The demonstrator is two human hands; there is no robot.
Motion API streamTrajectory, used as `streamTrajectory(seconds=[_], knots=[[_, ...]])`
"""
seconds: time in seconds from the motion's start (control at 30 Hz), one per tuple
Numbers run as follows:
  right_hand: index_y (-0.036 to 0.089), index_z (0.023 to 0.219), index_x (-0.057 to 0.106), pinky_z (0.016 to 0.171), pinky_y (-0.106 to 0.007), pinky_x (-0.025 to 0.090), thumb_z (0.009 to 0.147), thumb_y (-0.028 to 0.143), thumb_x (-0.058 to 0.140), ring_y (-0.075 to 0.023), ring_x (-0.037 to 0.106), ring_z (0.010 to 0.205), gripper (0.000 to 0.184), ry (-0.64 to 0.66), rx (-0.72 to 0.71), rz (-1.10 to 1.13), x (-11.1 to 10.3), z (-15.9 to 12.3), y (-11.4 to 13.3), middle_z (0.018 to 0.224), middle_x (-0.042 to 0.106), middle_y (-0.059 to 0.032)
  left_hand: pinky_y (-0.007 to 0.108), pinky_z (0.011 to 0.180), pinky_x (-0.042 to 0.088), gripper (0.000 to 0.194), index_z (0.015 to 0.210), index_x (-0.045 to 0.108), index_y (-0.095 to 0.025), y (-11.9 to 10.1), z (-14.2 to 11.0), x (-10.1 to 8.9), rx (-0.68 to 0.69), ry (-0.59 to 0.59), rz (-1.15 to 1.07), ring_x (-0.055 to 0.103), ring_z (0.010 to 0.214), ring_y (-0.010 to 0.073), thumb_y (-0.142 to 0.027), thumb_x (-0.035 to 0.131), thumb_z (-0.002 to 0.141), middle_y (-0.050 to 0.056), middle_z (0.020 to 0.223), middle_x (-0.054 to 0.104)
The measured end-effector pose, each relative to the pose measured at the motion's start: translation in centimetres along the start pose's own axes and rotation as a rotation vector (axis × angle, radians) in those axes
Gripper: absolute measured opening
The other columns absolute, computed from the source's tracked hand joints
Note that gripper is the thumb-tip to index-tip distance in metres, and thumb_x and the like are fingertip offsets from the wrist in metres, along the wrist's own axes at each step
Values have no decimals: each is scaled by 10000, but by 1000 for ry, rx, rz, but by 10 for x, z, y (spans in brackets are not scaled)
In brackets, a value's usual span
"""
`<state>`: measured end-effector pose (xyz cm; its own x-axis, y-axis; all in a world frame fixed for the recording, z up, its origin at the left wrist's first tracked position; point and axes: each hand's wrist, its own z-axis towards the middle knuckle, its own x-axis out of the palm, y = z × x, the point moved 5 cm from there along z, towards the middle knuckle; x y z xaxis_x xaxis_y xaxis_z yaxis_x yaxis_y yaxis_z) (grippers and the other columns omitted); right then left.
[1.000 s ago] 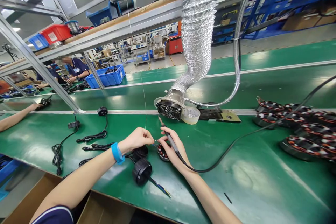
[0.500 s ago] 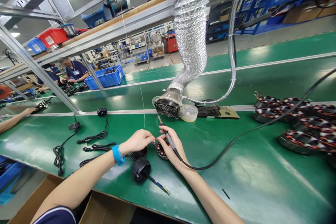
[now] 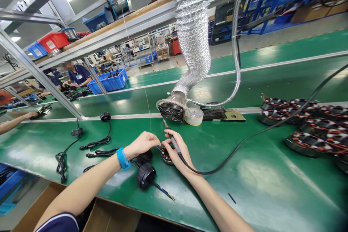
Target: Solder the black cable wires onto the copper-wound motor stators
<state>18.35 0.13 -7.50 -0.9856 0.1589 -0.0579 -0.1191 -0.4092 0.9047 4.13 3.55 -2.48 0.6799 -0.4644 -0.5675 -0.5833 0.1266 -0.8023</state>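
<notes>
My left hand point(image 3: 144, 144), with a blue band at the wrist, is closed in a pinch on a thin wire. A fine solder wire point(image 3: 148, 107) runs down to this hand from above; its end is hidden. My right hand point(image 3: 178, 148) grips a soldering iron point(image 3: 174, 141), its tip pointing up and away. The right thumb and forefinger meet the left fingertips above a small round stator point(image 3: 165, 155) with copper windings, partly covered by the hand. Close by on the left, a black cap point(image 3: 146, 175) lies with stripped coloured leads; another black cap point(image 3: 145, 156) sits behind it.
A fume fan point(image 3: 172, 111) on a silver duct point(image 3: 192, 25) stands ahead, beside a tape roll point(image 3: 194, 116). Several stators point(image 3: 310, 143) are grouped at right. Black cables point(image 3: 99, 139) lie at left. The iron's cord point(image 3: 244, 139) crosses the green bench point(image 3: 261, 181). A co-worker's arm point(image 3: 16, 121) reaches in at far left.
The view has shifted slightly. My left fingertips have moved a little closer to my right fingers; the soldering iron keeps its position in the right hand.
</notes>
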Motion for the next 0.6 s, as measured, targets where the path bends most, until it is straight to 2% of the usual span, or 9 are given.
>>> streamTrajectory(seconds=[0.13,0.3,0.37,0.43,0.53,0.6], knots=[[232,1217,542,845,-328,542,850,175,540,-126,659,753,372,-17,-47,-18,-1,-1,9,1084,563,-47,257,664,394,311,733,698,-120,-2,-2,1,3,21,23,547,694,162,-414,598,748,50,717,681],[254,1256,523,872,-301,540,905,159,512,-146,656,906,364,-67,-184,-119,-24,-13,50,1136,553,-62,279,711,404,375,732,701,-136,2,12,-17,39,-34,128,582,738,195,-482,563,765,57,752,702],[266,1272,517,854,-291,545,924,166,513,-145,655,885,363,-85,-210,-228,-40,-23,68,1130,562,-63,285,714,406,388,734,705,-141,8,27,-32,42,-66,160,588,744,206,-504,569,747,56,756,708],[270,1268,526,826,-289,550,940,168,508,-152,658,876,343,-128,-255,-390,-63,-36,85,1125,576,-69,285,706,411,399,732,704,-145,15,45,-52,41,-146,163,588,742,211,-523,578,720,53,754,708],[273,1266,540,808,-294,552,958,150,488,-178,665,931,336,-246,-378,-687,-107,-61,110,1105,612,-78,280,668,423,402,751,696,-136,28,67,-86,20,-317,119,583,725,206,-514,568,704,56,751,694],[269,1289,540,802,-302,549,953,140,500,-194,664,947,362,-327,-459,-900,-139,-80,124,1093,632,-86,271,578,405,411,806,692,-127,41,77,-106,-49,-383,75,562,640,195,-504,547,730,38,657,644]])
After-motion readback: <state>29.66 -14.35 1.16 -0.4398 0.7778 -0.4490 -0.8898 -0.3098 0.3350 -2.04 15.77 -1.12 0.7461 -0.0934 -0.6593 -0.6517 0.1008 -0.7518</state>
